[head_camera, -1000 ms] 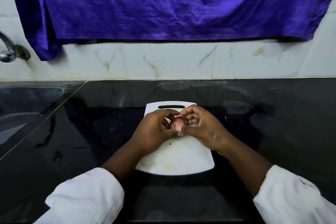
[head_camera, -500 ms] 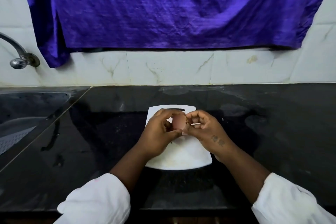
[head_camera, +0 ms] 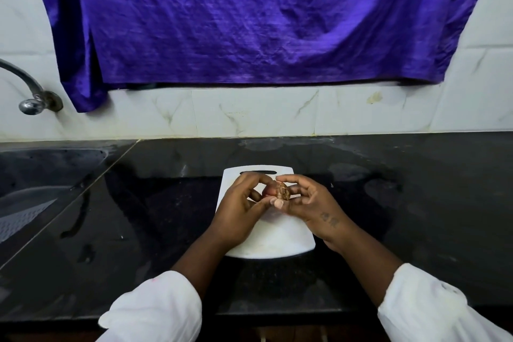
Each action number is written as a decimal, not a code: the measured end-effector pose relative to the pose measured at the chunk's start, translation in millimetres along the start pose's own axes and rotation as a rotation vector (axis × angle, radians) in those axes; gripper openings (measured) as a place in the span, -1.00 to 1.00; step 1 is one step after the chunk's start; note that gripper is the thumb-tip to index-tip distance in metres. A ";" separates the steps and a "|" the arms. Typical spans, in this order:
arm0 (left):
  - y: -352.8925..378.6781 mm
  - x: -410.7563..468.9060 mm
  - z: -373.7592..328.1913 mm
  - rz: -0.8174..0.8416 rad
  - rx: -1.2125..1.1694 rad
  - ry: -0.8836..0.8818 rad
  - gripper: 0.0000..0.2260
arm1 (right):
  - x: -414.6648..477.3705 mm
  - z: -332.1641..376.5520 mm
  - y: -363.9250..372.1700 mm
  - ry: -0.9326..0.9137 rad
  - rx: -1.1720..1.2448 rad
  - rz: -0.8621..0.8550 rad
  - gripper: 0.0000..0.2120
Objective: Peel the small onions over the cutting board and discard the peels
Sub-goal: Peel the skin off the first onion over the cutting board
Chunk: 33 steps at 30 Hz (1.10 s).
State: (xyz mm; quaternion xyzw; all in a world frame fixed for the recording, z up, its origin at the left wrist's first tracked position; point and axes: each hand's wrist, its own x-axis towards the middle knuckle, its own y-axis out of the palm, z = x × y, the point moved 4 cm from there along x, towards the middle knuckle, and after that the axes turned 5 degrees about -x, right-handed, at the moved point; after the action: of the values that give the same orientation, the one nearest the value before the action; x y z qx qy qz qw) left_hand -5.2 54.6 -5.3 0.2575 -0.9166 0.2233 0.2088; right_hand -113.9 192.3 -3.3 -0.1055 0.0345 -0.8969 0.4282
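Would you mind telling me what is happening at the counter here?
A person is peeling a small onion with bare hands. The left hand and the right hand both pinch it over the white cutting board, which lies on the black counter. Dry brown skin covers the side of the onion facing the camera, so the peeling is not finished.

A purple cloth (head_camera: pixel 249 22) is hanging behind the white cutting board (head_camera: pixel 277 239), over white, brown-veined tiles (head_camera: pixel 249 114) — the counter (head_camera: pixel 416 216) under it is gleaming black, the onion (head_camera: pixel 282 191) brown-pink.
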 end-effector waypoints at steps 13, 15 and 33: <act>-8.3 11.7 8.4 -0.079 -0.178 -0.241 -0.92 | -0.4 2.8 -16.8 0.014 0.115 0.025 -0.56; -10.9 10.3 12.8 -0.092 -0.068 -0.272 -0.89 | -1.2 1.5 -16.9 0.026 0.159 0.043 -0.57; -11.3 5.4 -23.0 0.021 0.065 -0.080 -0.46 | 2.3 -0.7 -4.3 0.135 0.202 0.022 -0.72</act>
State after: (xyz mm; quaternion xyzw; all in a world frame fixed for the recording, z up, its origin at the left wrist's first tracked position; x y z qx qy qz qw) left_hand 3.0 55.8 19.5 0.2633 -0.9192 0.2447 0.1609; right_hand -118.8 193.2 -2.9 -0.0011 -0.0260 -0.8960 0.4432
